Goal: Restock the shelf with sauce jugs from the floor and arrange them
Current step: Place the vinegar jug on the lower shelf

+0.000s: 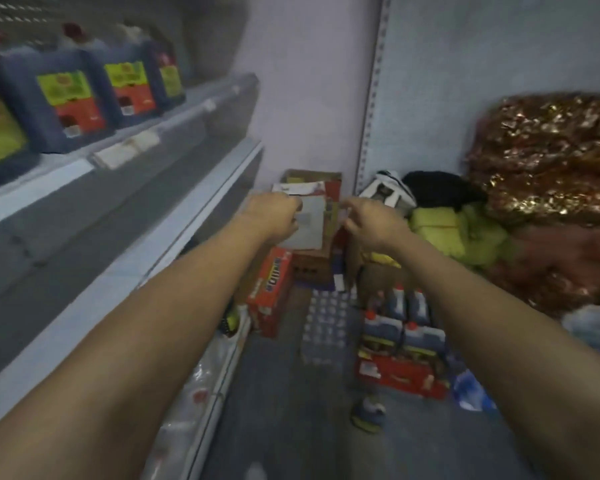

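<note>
Dark sauce jugs [66, 98] with green and red labels and red caps stand in a row on the upper shelf [187, 109] at the left. More of these jugs [404, 336] sit on the floor in an open red carton [400, 374] at the lower right. Both my arms reach forward over the aisle floor. My left hand [274, 218] is closed on the left edge of a grey-white flattened carton [309, 225], held in front of a pile of boxes. My right hand [371, 225] is curled at that carton's right edge; blur hides whether it grips.
A cardboard pile [314, 261] and a red box [272, 294] fill the far corner. A shrink-wrapped bottle pack [326, 323] lies on the grey floor. Yellow-green packs [461, 233] and shiny golden bags [551, 157] are stacked at the right. A foot [368, 412] shows below.
</note>
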`<action>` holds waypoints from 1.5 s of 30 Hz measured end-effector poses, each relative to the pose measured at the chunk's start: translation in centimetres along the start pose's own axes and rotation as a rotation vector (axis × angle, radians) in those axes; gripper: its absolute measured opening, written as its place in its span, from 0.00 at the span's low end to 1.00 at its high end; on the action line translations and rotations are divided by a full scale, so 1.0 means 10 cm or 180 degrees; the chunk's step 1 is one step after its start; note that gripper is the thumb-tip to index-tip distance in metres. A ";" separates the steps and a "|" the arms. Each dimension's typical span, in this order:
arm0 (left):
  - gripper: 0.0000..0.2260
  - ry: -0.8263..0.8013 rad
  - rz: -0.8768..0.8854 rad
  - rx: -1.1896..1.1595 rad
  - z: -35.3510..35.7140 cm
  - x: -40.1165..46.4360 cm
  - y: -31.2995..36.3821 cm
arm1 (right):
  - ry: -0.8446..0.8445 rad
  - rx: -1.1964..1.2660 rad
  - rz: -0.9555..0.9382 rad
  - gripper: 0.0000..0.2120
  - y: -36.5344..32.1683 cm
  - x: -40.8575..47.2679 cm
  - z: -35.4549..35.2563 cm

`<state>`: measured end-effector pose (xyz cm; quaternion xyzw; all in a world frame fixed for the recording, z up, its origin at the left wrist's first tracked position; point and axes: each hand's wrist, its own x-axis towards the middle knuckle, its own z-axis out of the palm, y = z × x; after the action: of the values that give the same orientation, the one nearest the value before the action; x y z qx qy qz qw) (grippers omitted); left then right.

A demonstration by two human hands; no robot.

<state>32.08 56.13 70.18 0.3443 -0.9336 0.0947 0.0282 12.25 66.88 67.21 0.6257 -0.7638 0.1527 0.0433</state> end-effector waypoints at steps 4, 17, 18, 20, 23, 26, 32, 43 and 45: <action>0.16 -0.0127 0.0446 -0.0059 0.37 1.00 0.15 | 0.0040 -0.0159 0.0439 0.16 0.68 0.37 0.22; 0.16 -0.0761 0.2024 -0.0231 1.57 3.27 1.60 | -0.0439 -0.0216 0.2163 0.18 2.73 0.25 0.82; 0.16 -0.0813 0.2092 -0.0224 1.68 3.39 1.74 | -0.0468 -0.0185 0.2228 0.18 2.89 0.25 0.91; 0.16 -0.0975 0.2183 -0.0220 1.90 3.62 1.99 | -0.0601 -0.0147 0.2326 0.18 3.19 0.27 1.12; 0.14 -0.1141 0.2108 -0.0337 2.23 3.97 2.26 | -0.0759 0.0000 0.2316 0.17 3.65 0.41 1.45; 0.11 -0.1238 0.2049 -0.0682 2.62 4.19 2.42 | -0.0894 0.0277 0.2346 0.16 4.03 0.57 1.84; 0.10 -0.1841 0.2111 -0.0892 3.89 4.66 2.50 | -0.1453 0.0744 0.2603 0.18 4.41 0.70 3.04; 0.29 -0.2705 0.2646 -0.0329 6.46 5.83 3.08 | -0.2109 0.1697 0.3811 0.41 4.53 0.62 5.51; 0.32 -0.2808 0.2765 -0.0125 6.80 5.87 3.16 | -0.2089 0.1425 0.3922 0.41 4.49 0.62 5.72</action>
<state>-32.27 28.92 5.41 -0.0611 -0.9138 -0.0709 -0.3953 -25.42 52.27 6.43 0.0900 -0.9012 0.1065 -0.4103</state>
